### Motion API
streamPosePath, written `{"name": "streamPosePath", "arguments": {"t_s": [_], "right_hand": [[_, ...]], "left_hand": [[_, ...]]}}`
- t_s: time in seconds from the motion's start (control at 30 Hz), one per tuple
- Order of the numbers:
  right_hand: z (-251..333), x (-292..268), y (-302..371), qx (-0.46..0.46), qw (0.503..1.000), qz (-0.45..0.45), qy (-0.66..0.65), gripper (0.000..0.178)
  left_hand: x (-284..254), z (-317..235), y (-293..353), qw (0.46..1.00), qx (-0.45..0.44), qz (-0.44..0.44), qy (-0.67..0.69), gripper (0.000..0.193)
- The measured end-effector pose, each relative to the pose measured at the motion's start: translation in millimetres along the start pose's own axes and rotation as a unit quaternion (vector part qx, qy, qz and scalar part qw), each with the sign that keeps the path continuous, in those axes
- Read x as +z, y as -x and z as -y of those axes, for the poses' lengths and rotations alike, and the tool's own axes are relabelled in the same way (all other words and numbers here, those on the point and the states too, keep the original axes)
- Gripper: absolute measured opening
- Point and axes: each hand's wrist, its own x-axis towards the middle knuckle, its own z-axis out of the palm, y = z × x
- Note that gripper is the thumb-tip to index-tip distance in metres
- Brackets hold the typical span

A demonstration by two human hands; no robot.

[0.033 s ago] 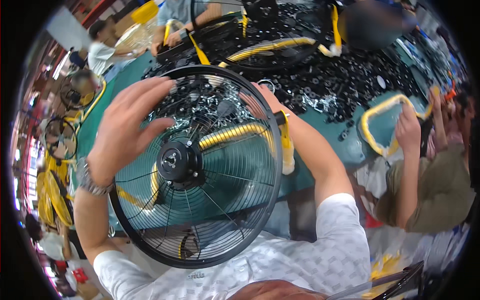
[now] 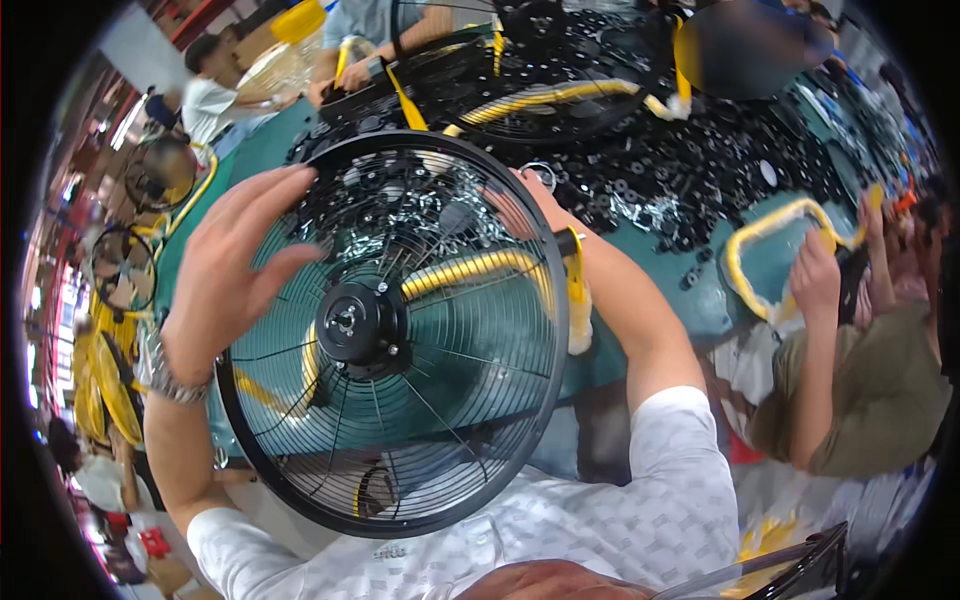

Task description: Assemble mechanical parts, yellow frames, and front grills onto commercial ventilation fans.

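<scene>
A round black wire fan guard [image 2: 440,440] stands tilted in front of me, with a black motor [image 2: 362,328] at its middle and no blade over the motor. Raised at the guard's upper left edge, my left hand [image 2: 232,260] has its fingers stretched and thumb apart, holding nothing. My right hand [image 2: 530,205] reaches behind the guard's upper right rim. Its fingers show stretched out through the wires; whether they touch the guard I cannot tell. A yellow bracket [image 2: 574,280] joins the rim by my right forearm. Through the wires a yellow wrapped tube [image 2: 455,271] shows.
Many small black parts [image 2: 690,170] cover the green table [image 2: 640,250], with clear bags [image 2: 640,212] among them. Another fan guard with a yellow tube [image 2: 540,97] lies beyond. At right, a person's hand [image 2: 815,270] holds a bent yellow tube [image 2: 738,265]. Other people sit at far left.
My left hand has drawn a little to the left, away from the guard. The guard and my right hand keep their places, while the whole view has shifted slightly.
</scene>
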Motion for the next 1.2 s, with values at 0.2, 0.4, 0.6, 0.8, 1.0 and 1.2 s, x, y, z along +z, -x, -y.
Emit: {"name": "streamPosePath", "arguments": {"t_s": [0.2, 0.4, 0.6, 0.8, 1.0, 1.2], "right_hand": [[8, 4, -46, 0.047, 0.979, 0.056, -0.190, 0.050], [58, 44, -35, -0.092, 0.952, -0.292, 0.033, 0.073], [38, 27, -47, -0.049, 0.971, -0.167, -0.162, 0.079], [-12, -115, 7, 0.284, 0.650, -0.288, -0.644, 0.063], [33, -267, 68, 0.024, 0.628, -0.380, -0.679, 0.080], [118, -306, 73, 0.030, 0.672, -0.259, -0.694, 0.096]], "left_hand": [[-36, 18, 133, 0.974, -0.222, -0.048, 0.006, 0.055], [-36, 3, 177, 0.949, -0.307, -0.057, 0.037, 0.052], [-40, -11, 152, 0.981, -0.191, -0.033, 0.020, 0.053], [-18, 4, 104, 0.989, -0.096, 0.007, 0.109, 0.054], [27, -16, -12, 0.910, -0.089, 0.026, 0.405, 0.069], [59, -85, -46, 0.597, -0.017, 0.100, 0.796, 0.074]]}}
